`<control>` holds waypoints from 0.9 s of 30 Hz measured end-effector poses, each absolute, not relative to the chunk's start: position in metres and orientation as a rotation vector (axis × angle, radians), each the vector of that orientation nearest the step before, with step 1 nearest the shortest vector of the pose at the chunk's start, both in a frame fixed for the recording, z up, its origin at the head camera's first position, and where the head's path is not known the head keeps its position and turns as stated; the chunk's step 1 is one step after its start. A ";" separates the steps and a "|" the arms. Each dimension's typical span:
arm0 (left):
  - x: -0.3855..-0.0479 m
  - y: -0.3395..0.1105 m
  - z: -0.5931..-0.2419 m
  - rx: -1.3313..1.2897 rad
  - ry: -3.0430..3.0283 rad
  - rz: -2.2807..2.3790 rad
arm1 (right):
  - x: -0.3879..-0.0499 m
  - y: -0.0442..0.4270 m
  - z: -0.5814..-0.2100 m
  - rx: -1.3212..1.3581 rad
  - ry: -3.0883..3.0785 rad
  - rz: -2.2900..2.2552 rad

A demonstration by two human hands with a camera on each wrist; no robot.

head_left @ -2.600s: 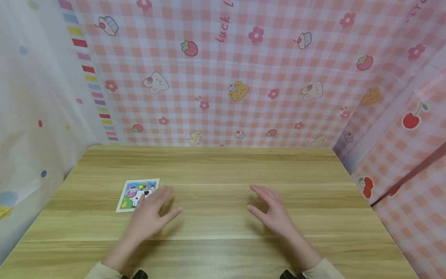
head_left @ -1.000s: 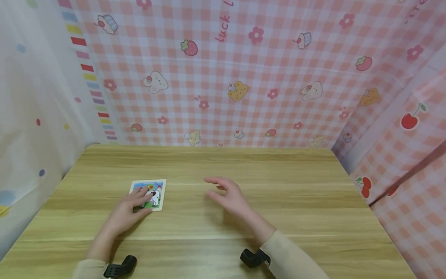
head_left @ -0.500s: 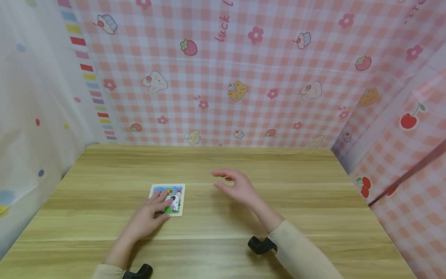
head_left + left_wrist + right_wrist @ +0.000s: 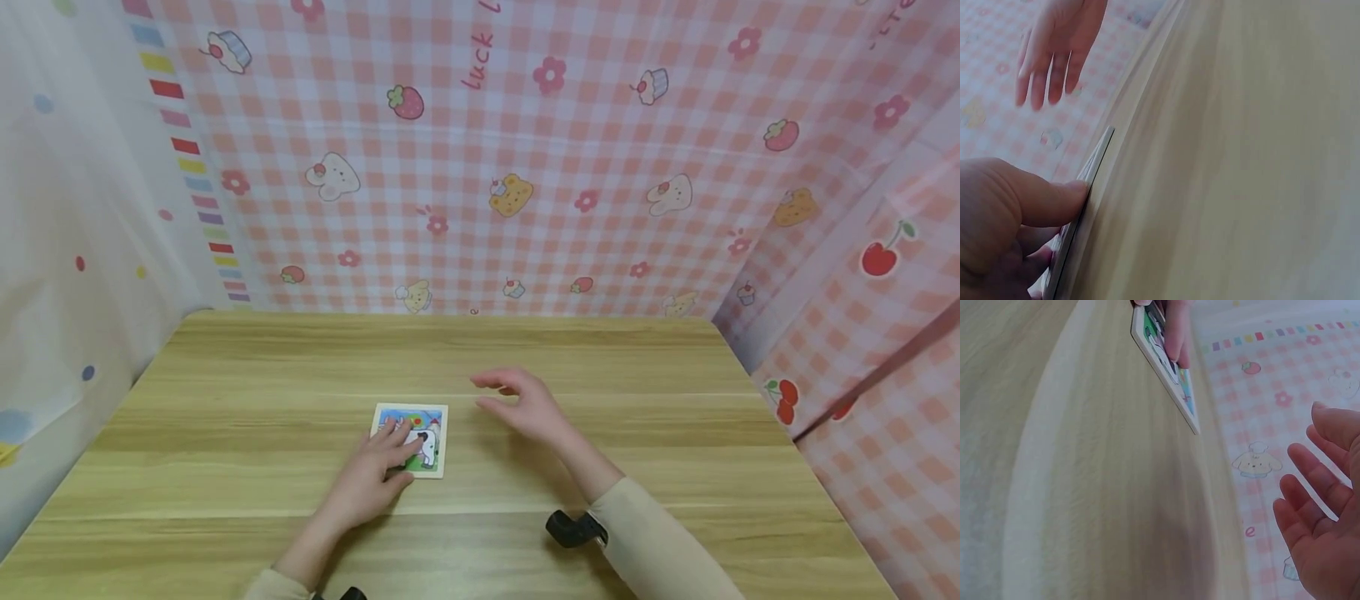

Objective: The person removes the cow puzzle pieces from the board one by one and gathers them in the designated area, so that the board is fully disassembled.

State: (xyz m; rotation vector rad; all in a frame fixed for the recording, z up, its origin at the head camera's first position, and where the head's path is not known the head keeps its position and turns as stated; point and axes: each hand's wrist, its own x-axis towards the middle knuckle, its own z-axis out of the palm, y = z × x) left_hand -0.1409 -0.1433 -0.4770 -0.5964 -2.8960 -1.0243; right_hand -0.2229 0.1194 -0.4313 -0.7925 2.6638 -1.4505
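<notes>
A flat, square cow puzzle [image 4: 431, 457] with a pale frame lies on the wooden table, near its middle. My left hand [image 4: 372, 479] rests on it with fingers spread over the picture, hiding part of the cow. In the left wrist view the thumb [image 4: 1063, 201] touches the board's near edge. My right hand [image 4: 527, 406] hovers to the right of the puzzle, apart from it, holding nothing. Its fingers are loosely bent in the right wrist view, where the puzzle [image 4: 1163, 362] shows at the top under the left hand's fingers.
The wooden table [image 4: 225, 367] ends at a pink checked curtain [image 4: 465, 242] at the back. More patterned cloth [image 4: 885, 333] hangs on the right, and a pale dotted curtain [image 4: 67, 317] on the left. A black wrist mount [image 4: 573, 529] sits on the right sleeve.
My left hand has come down on the puzzle and slid it rightward and slightly nearer, from the table's left side to its middle. My right hand moved left, then drifted a little right again.
</notes>
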 end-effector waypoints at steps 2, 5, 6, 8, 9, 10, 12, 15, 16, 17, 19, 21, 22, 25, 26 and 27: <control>-0.140 -0.135 -0.478 -0.589 -2.891 -1.033 | -0.222 0.122 -0.434 -0.788 2.669 -1.441; -0.139 -0.123 -0.480 -0.589 -2.871 -1.049 | -0.221 0.126 -0.439 -0.786 2.669 -1.441; -0.139 -0.119 -0.481 -0.588 -2.867 -1.052 | -0.221 0.126 -0.440 -0.782 2.669 -1.441; -0.138 -0.112 -0.482 -0.589 -2.861 -1.056 | -0.221 0.128 -0.443 -0.786 2.668 -1.445; -0.138 -0.108 -0.482 -0.591 -2.858 -1.058 | -0.221 0.129 -0.444 -0.783 2.668 -1.446; -0.137 -0.105 -0.483 -0.592 -2.856 -1.057 | -0.221 0.129 -0.446 -0.783 2.667 -1.446; -0.137 -0.099 -0.483 -0.596 -2.855 -1.052 | -0.221 0.131 -0.447 -0.785 2.670 -1.442; -0.136 -0.090 -0.484 -0.610 -2.856 -1.044 | -0.221 0.133 -0.449 -0.787 2.669 -1.439; -0.136 -0.087 -0.483 -0.615 -2.858 -1.040 | -0.220 0.134 -0.449 -0.788 2.669 -1.434; -0.135 -0.083 -0.483 -0.619 -2.861 -1.037 | -0.220 0.135 -0.450 -0.787 2.669 -1.427; -0.134 -0.077 -0.482 -0.632 -2.864 -1.029 | -0.219 0.136 -0.449 -0.784 2.666 -1.418; -0.133 -0.071 -0.481 -0.642 -2.870 -1.016 | -0.219 0.137 -0.449 -0.783 2.664 -1.410; -0.133 -0.068 -0.481 -0.647 -2.874 -1.001 | -0.218 0.138 -0.449 -0.786 2.660 -1.410; -0.131 -0.059 -0.479 -0.655 -2.885 -0.955 | -0.218 0.138 -0.451 -0.794 2.648 -1.411; -0.130 -0.057 -0.479 -0.657 -2.888 -0.945 | -0.219 0.138 -0.452 -0.796 2.647 -1.408; -0.130 -0.054 -0.478 -0.659 -2.891 -0.937 | -0.219 0.137 -0.452 -0.800 2.650 -1.397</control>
